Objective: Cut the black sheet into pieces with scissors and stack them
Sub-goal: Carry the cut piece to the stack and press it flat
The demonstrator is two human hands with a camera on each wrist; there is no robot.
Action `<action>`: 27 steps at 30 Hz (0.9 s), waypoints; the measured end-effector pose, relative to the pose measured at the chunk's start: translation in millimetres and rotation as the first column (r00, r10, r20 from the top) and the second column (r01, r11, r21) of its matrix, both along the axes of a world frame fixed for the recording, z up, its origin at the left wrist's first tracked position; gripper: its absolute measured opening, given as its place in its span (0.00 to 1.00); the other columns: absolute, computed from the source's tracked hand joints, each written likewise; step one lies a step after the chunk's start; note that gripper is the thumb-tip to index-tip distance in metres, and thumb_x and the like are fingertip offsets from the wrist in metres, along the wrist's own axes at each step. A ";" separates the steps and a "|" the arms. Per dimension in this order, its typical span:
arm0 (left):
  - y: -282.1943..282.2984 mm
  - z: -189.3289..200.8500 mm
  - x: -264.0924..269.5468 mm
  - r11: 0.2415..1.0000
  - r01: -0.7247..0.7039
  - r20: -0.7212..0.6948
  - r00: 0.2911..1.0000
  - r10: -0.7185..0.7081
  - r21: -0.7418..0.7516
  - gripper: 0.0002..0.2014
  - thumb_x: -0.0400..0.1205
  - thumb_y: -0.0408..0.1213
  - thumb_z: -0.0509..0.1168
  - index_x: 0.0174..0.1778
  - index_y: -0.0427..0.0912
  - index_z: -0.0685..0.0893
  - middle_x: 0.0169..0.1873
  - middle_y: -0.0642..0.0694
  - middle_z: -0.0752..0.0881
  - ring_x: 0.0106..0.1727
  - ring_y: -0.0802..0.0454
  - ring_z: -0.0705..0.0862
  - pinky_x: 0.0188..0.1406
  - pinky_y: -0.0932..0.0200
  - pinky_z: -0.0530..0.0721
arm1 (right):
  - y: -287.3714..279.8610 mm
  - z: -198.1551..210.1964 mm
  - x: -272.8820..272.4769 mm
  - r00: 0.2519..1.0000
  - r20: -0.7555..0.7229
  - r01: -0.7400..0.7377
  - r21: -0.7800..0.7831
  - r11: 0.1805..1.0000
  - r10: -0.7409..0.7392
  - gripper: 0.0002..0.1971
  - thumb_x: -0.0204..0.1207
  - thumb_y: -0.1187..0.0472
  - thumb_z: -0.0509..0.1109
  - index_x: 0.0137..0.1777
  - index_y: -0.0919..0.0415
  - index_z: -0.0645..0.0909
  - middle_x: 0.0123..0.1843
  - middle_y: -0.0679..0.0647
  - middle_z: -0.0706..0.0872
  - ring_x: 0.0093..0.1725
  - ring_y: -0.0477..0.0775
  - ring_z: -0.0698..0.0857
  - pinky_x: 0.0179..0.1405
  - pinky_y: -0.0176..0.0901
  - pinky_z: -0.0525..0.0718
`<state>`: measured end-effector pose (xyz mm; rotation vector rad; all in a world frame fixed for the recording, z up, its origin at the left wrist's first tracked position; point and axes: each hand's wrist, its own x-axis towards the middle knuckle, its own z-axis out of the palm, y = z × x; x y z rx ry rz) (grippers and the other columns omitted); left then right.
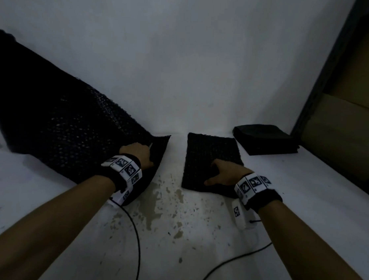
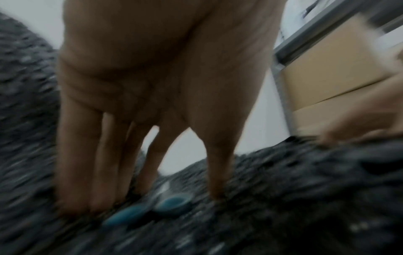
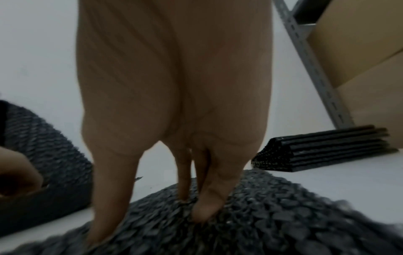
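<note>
From the head view, the left hand (image 1: 139,154) rests on the near right corner of the large black sheet (image 1: 60,123), which spreads away to the left and rises off the white desk (image 1: 202,81) at its far end. A thin pale sliver shows just past the fingers, possibly a scissor blade. The right hand (image 1: 224,172) lies on a separate cut piece (image 1: 208,153) that sits flat on the desk between the sheet and a stack of black pieces (image 1: 265,139) near the right edge. The thumb points left across the piece. Both wrists wear white marker bands, and thin black cables (image 1: 134,232) trail toward the viewer.

In the left wrist view, which is blurred, the fingers (image 2: 76,172) reach down almost straight, their tips touching the sheet's bumpy surface. The scissors (image 2: 150,207) lie on the sheet under the hand, their blue handle loops between fingers and thumb; this grip is loose and spread, and it holds nothing. Cardboard boxes (image 2: 327,69) stand behind a grey shelf post.

In the right wrist view, the fingers (image 3: 209,198) and thumb come down straight onto the cut piece, pressing its textured face without curling round it. The stack (image 3: 327,150) shows several layers, lying beside a perforated metal upright (image 3: 316,69).
</note>
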<state>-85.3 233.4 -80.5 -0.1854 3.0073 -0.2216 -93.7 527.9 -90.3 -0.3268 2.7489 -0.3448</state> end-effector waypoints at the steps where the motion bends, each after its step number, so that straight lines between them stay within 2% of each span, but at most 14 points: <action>1: 6.2 0.1 2.2 0.999 0.051 -0.086 0.995 -0.050 0.007 0.23 0.83 0.56 0.65 0.62 0.38 0.80 0.53 0.41 0.82 0.50 0.44 0.84 0.42 0.53 0.85 | 1.7 1.3 -0.3 1.000 0.006 -0.001 0.000 1.000 0.001 0.36 0.71 0.40 0.79 0.74 0.55 0.72 0.73 0.55 0.77 0.68 0.57 0.77 0.62 0.45 0.79; 3: 23.2 -0.7 5.3 0.953 0.267 -0.244 0.943 -0.228 0.144 0.20 0.83 0.51 0.67 0.60 0.39 0.79 0.57 0.40 0.82 0.54 0.42 0.83 0.49 0.49 0.86 | 3.2 4.3 0.4 1.000 0.010 -0.010 0.009 1.000 0.010 0.32 0.70 0.41 0.80 0.70 0.51 0.76 0.71 0.53 0.79 0.66 0.55 0.78 0.60 0.46 0.79; 4: 33.7 -0.1 7.3 0.886 0.394 -0.255 0.908 -0.333 0.246 0.19 0.82 0.52 0.69 0.60 0.40 0.80 0.56 0.42 0.82 0.54 0.44 0.83 0.51 0.49 0.85 | 3.4 5.5 1.1 1.000 0.013 -0.012 0.014 1.000 0.012 0.31 0.70 0.42 0.81 0.69 0.50 0.77 0.70 0.51 0.79 0.67 0.55 0.79 0.62 0.47 0.80; 6: 57.9 1.9 15.2 0.747 0.524 -0.129 0.844 -0.521 0.408 0.24 0.77 0.57 0.74 0.62 0.46 0.83 0.54 0.49 0.82 0.54 0.50 0.83 0.54 0.54 0.84 | 4.4 6.2 2.1 1.000 0.014 -0.013 0.003 1.000 0.013 0.30 0.69 0.43 0.81 0.69 0.50 0.79 0.69 0.50 0.80 0.67 0.55 0.79 0.65 0.49 0.80; 9: 90.0 -5.9 21.1 0.732 0.564 0.071 0.772 -0.632 0.383 0.29 0.71 0.63 0.76 0.63 0.51 0.83 0.57 0.52 0.78 0.56 0.53 0.79 0.56 0.56 0.82 | 9.1 7.2 4.4 1.000 -0.006 -0.003 -0.057 0.998 0.003 0.29 0.67 0.43 0.83 0.67 0.48 0.81 0.67 0.49 0.82 0.65 0.52 0.81 0.65 0.48 0.80; 13: 96.1 -14.8 13.3 0.734 0.590 0.006 0.778 -0.628 0.337 0.15 0.74 0.53 0.77 0.47 0.48 0.87 0.49 0.50 0.83 0.47 0.50 0.82 0.45 0.56 0.82 | 20.8 10.7 11.4 1.000 0.009 0.009 -0.153 0.988 -0.008 0.25 0.65 0.41 0.84 0.60 0.48 0.83 0.62 0.46 0.83 0.60 0.48 0.81 0.57 0.41 0.78; 15: 96.4 -11.7 14.1 0.732 0.600 -0.014 0.776 -0.630 0.325 0.07 0.78 0.45 0.75 0.43 0.46 0.88 0.47 0.48 0.87 0.46 0.50 0.84 0.42 0.59 0.79 | 26.1 12.5 16.2 1.000 0.029 0.011 -0.179 0.984 -0.006 0.25 0.63 0.39 0.84 0.57 0.47 0.85 0.60 0.45 0.84 0.60 0.48 0.81 0.57 0.42 0.79; 17: 96.0 -7.7 14.8 0.737 0.582 -0.035 0.793 -0.609 0.344 0.04 0.80 0.40 0.71 0.41 0.45 0.85 0.44 0.46 0.87 0.45 0.47 0.85 0.42 0.58 0.80 | 30.9 14.5 22.2 0.998 0.067 0.002 -0.134 0.991 0.007 0.29 0.61 0.37 0.84 0.60 0.45 0.84 0.63 0.42 0.81 0.64 0.49 0.78 0.61 0.43 0.78; 19: 91.4 -2.7 12.7 0.757 0.509 -0.020 0.835 -0.550 0.409 0.08 0.84 0.43 0.66 0.41 0.44 0.79 0.41 0.44 0.84 0.41 0.46 0.82 0.41 0.56 0.79 | 37.0 17.2 26.9 0.996 0.088 -0.019 -0.076 0.997 0.026 0.34 0.61 0.37 0.84 0.68 0.44 0.81 0.65 0.39 0.75 0.68 0.49 0.75 0.68 0.46 0.75; 20: 87.6 0.0 10.4 0.767 0.463 -0.003 0.857 -0.515 0.445 0.10 0.85 0.45 0.64 0.41 0.44 0.77 0.40 0.44 0.83 0.40 0.46 0.80 0.41 0.55 0.79 | 40.7 17.5 26.4 0.996 0.086 -0.031 -0.089 0.996 0.039 0.32 0.63 0.39 0.84 0.67 0.43 0.81 0.66 0.39 0.76 0.68 0.48 0.75 0.69 0.46 0.76; 21: 83.8 3.5 8.4 0.768 0.419 0.009 0.876 -0.483 0.485 0.12 0.87 0.46 0.61 0.42 0.44 0.76 0.40 0.43 0.82 0.40 0.46 0.79 0.42 0.54 0.78 | 44.0 18.6 25.0 0.996 0.071 -0.042 -0.136 0.990 0.052 0.25 0.66 0.44 0.84 0.63 0.42 0.84 0.64 0.40 0.80 0.65 0.49 0.79 0.66 0.45 0.78; 23: 78.0 11.4 6.4 0.739 0.334 0.002 0.911 -0.413 0.585 0.13 0.89 0.47 0.58 0.47 0.42 0.77 0.40 0.45 0.80 0.40 0.48 0.78 0.42 0.55 0.76 | 47.6 22.0 23.5 0.999 0.017 -0.025 -0.270 0.963 0.031 0.07 0.75 0.55 0.79 0.50 0.44 0.88 0.52 0.45 0.88 0.53 0.48 0.84 0.57 0.43 0.80; 25: 75.1 17.9 4.6 0.694 0.268 -0.035 0.943 -0.331 0.668 0.13 0.89 0.45 0.57 0.51 0.39 0.78 0.37 0.48 0.78 0.36 0.52 0.76 0.35 0.59 0.74 | 47.6 27.4 22.6 1.000 -0.002 0.025 -0.391 0.920 -0.029 0.06 0.80 0.61 0.73 0.46 0.49 0.89 0.42 0.48 0.89 0.45 0.48 0.85 0.49 0.40 0.80; 27: 71.6 21.9 1.2 0.655 0.248 -0.101 0.962 -0.255 0.714 0.10 0.90 0.42 0.58 0.50 0.39 0.77 0.36 0.48 0.77 0.36 0.52 0.75 0.30 0.61 0.71 | 44.5 32.7 23.3 0.995 0.031 0.103 -0.449 0.888 -0.100 0.05 0.81 0.59 0.70 0.51 0.53 0.88 0.41 0.53 0.89 0.41 0.51 0.85 0.42 0.41 0.84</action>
